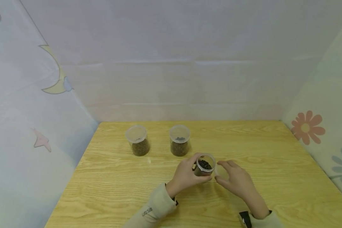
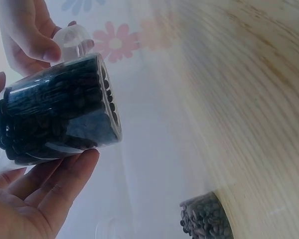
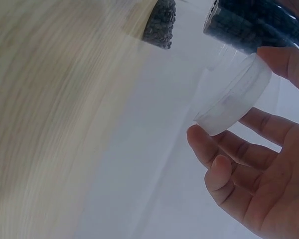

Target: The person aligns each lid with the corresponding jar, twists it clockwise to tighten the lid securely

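Note:
My left hand (image 1: pixel 186 173) grips a clear jar (image 1: pixel 204 165) of dark beans, with fingers on one side and thumb on the other. The jar has no lid on, and its mouth tips up toward the head camera. In the left wrist view the dark beans (image 2: pixel 57 109) fill most of it. Just to the right of the jar, my right hand (image 1: pixel 238 178) pinches a translucent white lid (image 3: pixel 234 97) by its edge between thumb and fingers. The lid is tilted on its side, apart from the jar mouth.
Two more clear jars, a left one (image 1: pixel 140 148) and a middle one (image 1: pixel 179 148), stand upright with lids on toward the back of the wooden table (image 1: pixel 108 190). Pale printed sheets (image 1: pixel 171 79) hang behind the table and at both sides.

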`<act>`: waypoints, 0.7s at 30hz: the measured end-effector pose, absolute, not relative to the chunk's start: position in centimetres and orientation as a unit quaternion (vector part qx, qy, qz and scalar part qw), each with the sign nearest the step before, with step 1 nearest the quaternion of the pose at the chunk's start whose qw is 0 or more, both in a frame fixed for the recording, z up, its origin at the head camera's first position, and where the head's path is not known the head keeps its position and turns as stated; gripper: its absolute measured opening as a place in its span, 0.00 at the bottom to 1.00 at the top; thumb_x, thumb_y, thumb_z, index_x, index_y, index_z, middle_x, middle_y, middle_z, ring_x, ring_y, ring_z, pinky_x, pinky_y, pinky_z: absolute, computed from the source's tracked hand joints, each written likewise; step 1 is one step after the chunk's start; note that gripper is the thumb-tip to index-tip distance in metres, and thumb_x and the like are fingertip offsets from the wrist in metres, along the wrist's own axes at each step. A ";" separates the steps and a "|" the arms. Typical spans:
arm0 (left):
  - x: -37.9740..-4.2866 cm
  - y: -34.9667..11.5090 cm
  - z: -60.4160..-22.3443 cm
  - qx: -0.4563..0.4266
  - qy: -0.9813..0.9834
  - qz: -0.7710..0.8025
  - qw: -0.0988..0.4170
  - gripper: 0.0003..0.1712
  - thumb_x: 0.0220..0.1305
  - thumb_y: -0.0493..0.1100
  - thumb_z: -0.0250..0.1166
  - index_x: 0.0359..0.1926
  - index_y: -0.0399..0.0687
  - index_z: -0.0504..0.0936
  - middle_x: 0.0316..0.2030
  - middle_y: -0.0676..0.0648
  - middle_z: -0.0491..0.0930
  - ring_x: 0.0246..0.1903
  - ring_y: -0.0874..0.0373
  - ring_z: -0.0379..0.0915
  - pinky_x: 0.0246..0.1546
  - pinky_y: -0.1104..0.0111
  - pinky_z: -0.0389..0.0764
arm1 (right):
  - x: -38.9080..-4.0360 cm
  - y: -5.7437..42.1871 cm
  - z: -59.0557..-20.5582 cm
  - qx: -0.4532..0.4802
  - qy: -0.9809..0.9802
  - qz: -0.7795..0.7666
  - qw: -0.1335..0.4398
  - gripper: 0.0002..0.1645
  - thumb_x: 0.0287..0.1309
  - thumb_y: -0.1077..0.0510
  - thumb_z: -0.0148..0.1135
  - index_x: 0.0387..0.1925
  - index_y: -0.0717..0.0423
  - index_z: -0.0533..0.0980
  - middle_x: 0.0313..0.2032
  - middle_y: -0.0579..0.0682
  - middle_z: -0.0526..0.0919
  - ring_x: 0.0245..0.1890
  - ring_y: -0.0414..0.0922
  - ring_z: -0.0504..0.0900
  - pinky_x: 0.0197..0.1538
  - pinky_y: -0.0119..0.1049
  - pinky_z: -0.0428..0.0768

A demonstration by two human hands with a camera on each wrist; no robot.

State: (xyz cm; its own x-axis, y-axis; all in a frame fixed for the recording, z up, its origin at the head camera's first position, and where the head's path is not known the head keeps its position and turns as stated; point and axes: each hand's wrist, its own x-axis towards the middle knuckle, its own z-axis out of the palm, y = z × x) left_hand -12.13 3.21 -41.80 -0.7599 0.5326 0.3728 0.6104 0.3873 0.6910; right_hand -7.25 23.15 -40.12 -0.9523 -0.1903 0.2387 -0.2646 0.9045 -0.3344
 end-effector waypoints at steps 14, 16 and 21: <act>-11.9 1.2 -41.7 -0.329 -0.818 -0.470 0.042 0.38 0.47 0.52 0.72 0.59 0.53 0.67 0.46 0.49 0.77 0.40 0.63 0.75 0.35 0.75 0.76 | -7.9 21.6 -39.9 0.144 -0.967 0.182 0.101 0.29 0.42 0.51 0.70 0.47 0.60 0.76 0.43 0.58 0.79 0.32 0.53 0.80 0.27 0.43 0.79; -11.8 1.0 -41.7 -0.331 -0.816 -0.472 0.045 0.38 0.47 0.51 0.71 0.59 0.53 0.67 0.46 0.48 0.77 0.40 0.62 0.76 0.36 0.75 0.76 | -8.0 21.4 -39.9 0.148 -0.967 0.181 0.101 0.29 0.41 0.52 0.70 0.47 0.60 0.76 0.42 0.58 0.79 0.32 0.53 0.80 0.27 0.43 0.79; -11.7 0.5 -41.8 -0.327 -0.814 -0.477 0.046 0.39 0.47 0.51 0.72 0.59 0.51 0.66 0.46 0.48 0.77 0.42 0.61 0.75 0.35 0.76 0.76 | -8.2 21.0 -39.9 0.160 -0.966 0.177 0.100 0.29 0.40 0.52 0.70 0.46 0.60 0.76 0.42 0.58 0.79 0.33 0.54 0.80 0.27 0.43 0.79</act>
